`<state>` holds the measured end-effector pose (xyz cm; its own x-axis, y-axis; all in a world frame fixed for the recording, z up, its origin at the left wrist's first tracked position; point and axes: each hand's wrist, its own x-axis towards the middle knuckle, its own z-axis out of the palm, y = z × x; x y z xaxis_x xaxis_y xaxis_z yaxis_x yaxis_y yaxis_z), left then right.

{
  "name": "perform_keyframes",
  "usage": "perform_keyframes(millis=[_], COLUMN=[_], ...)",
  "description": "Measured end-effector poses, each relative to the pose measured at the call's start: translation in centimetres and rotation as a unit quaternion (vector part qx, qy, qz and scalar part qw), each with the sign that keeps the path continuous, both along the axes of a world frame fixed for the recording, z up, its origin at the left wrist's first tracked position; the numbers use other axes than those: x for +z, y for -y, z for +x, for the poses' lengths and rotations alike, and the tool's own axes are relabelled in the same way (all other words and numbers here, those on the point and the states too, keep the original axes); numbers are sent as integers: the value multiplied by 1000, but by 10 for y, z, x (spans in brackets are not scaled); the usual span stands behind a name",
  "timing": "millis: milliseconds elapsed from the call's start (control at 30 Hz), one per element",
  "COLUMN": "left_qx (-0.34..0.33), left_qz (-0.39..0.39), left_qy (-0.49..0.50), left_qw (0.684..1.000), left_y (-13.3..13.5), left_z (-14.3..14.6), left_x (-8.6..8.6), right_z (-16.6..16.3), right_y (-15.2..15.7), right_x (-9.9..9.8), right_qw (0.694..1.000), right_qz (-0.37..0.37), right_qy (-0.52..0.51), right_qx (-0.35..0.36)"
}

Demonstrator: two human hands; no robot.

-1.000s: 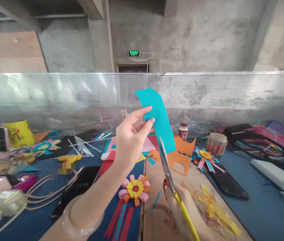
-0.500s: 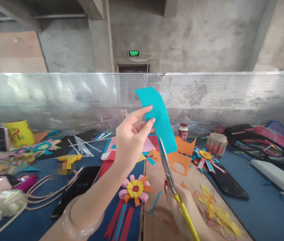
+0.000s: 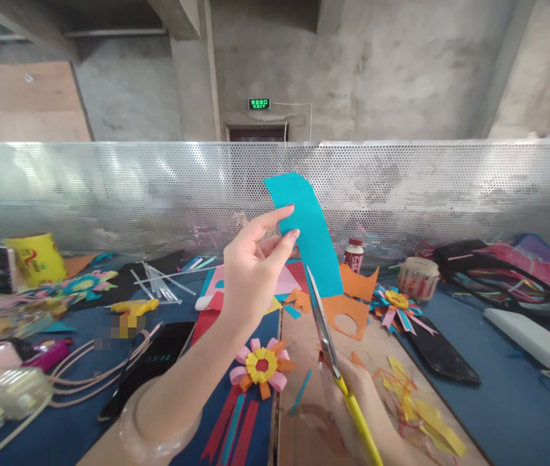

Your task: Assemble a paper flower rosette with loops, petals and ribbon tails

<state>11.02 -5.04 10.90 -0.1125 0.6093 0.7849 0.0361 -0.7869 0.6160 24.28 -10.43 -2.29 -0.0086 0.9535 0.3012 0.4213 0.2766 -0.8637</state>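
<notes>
My left hand (image 3: 253, 272) is raised over the table and pinches a strip of turquoise paper (image 3: 307, 230) between thumb and fingers, holding it upright. My right hand (image 3: 355, 411) grips yellow-handled scissors (image 3: 328, 346) low at the bottom centre. The scissor blades point up and meet the lower edge of the turquoise strip. A pink and yellow paper flower (image 3: 261, 367) lies on the table just below my left wrist.
Orange paper cut-outs (image 3: 350, 304), another paper flower (image 3: 396, 304), yellow scraps (image 3: 420, 408), two black phones (image 3: 442, 356), a small bottle (image 3: 354, 254), a tape roll (image 3: 418, 277) and a yellow cup (image 3: 32, 257) litter the blue table. A perforated metal screen (image 3: 110, 194) runs along the back.
The turquoise strip and the scissors have shifted only slightly; both hands keep their hold.
</notes>
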Motion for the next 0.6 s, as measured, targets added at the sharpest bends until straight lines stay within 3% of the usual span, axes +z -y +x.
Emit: perform_keyframes(millis=[233, 367, 600], left_qx=[7, 14, 6], left_qz=[1, -1, -3], left_qy=[4, 2, -14], left_qw=[1000, 1000, 1000], left_y=[-4, -6, -7], left_z=[-2, -2, 0], left_x=[-1, -1, -5], right_z=[5, 8, 12], right_y=[-8, -12, -11], right_x=[-13, -21, -23], right_qw=[999, 994, 991], right_qz=[38, 56, 77], right_qy=[23, 35, 23], right_qx=[31, 83, 106])
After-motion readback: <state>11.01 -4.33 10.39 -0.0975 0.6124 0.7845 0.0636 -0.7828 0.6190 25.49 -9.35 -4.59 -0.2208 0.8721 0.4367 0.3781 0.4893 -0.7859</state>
